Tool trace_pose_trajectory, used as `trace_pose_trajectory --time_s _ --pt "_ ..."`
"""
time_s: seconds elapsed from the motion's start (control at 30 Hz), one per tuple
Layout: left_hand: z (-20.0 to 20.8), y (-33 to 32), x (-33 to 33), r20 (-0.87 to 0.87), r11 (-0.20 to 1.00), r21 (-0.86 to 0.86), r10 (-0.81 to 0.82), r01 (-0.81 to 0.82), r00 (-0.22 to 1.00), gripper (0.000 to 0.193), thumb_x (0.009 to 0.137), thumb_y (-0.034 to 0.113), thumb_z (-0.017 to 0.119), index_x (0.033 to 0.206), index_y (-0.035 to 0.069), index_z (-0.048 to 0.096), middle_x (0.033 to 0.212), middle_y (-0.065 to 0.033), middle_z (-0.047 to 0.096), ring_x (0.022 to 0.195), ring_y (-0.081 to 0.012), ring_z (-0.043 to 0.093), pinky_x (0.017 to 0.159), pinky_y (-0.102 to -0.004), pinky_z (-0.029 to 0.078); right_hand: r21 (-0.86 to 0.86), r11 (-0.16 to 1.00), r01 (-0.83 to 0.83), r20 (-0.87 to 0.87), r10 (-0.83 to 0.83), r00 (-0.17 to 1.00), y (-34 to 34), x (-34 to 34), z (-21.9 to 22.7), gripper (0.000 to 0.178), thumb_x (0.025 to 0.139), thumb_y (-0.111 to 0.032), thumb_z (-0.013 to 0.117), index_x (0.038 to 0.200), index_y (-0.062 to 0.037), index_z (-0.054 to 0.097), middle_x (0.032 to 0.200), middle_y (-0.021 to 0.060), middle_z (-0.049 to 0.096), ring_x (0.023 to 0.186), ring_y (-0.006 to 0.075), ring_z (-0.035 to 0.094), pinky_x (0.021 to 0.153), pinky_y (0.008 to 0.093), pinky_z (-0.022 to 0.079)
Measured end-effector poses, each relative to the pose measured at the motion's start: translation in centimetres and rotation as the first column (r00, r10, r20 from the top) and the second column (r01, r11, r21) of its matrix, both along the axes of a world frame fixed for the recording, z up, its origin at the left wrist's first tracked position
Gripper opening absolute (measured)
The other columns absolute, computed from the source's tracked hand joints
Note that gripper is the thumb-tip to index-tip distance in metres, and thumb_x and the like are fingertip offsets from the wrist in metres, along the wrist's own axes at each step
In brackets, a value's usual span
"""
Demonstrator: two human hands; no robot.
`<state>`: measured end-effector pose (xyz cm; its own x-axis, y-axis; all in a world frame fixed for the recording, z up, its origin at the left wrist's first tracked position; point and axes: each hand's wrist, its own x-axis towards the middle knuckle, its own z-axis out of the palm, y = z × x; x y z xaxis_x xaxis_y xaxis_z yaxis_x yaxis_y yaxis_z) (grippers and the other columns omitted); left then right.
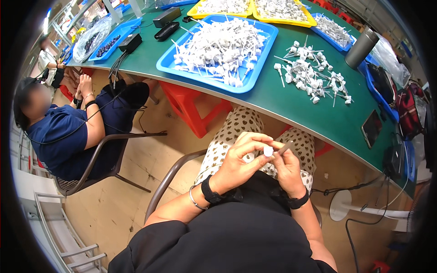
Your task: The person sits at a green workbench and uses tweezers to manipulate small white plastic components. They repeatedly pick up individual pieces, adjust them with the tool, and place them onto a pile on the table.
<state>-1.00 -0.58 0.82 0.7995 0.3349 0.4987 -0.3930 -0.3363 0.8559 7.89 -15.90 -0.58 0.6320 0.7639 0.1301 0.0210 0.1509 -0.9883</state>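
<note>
Left hand: thumb and forefinger pinch a white part, on the near side of the green table. Right hand: fingers grip a slim brown piece, just right of the part, its long axis slanting far-right (contact between them cannot be told).

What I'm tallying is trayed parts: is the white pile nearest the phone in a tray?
No, the white pile lies directly on the green tabletop.

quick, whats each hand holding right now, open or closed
Left hand: closed, pinching a small white piece.
Right hand: closed on a slim grey-brown object, kind unclear.
</note>
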Motion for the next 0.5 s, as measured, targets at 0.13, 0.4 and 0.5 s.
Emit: trace_pose_trajectory --time_s 0.13,0.4,0.5 --pt "3.4 2.5 0.9 0.088 0.978 0.101 0.172 -0.181 0.981 0.006 0.088 0.001 0.071 0.093 0.000 0.067 0.099 -0.0080 0.064 0.094 -0.0168 0.060 0.082 -0.0303 0.050 0.144 0.986 0.089 0.117 -0.107 0.987 -0.2 0.8 1.2 0.030 0.104 -0.021 0.053 0.124 0.0006 0.062 0.119 0.0115 0.061 0.111 0.0203 0.060 0.101 0.0345 0.045" --pt "10.1 18.9 9.5 0.294 0.507 0.539 0.635 -0.673 0.714 0.053 0.083 0.017 0.080 0.129 -0.001 0.061 0.113 -0.0165 0.066 0.093 -0.0208 0.066 0.081 -0.0340 0.054 0.363 0.925 0.111 -0.023 -0.110 0.994 -1.9 1.3 4.9 0.046 0.104 -0.036 0.050 0.122 0.0064 0.059 0.096 0.0045 0.048 0.071 0.0108 0.050 0.070 0.0292 0.051" --pt "10.4 17.3 11.0 0.395 0.445 0.643 0.504 -0.623 0.768 0.052 0.082 0.020 0.081 0.127 0.001 0.061 0.116 -0.0160 0.064 0.098 -0.0235 0.065 0.083 -0.0353 0.053 0.433 0.892 0.127 -0.130 -0.078 0.988 -2.5 1.6 5.1 0.048 0.103 -0.036 0.052 0.120 0.0094 0.057 0.098 0.0071 0.050 0.067 0.0121 0.051 0.065 0.0320 0.052"
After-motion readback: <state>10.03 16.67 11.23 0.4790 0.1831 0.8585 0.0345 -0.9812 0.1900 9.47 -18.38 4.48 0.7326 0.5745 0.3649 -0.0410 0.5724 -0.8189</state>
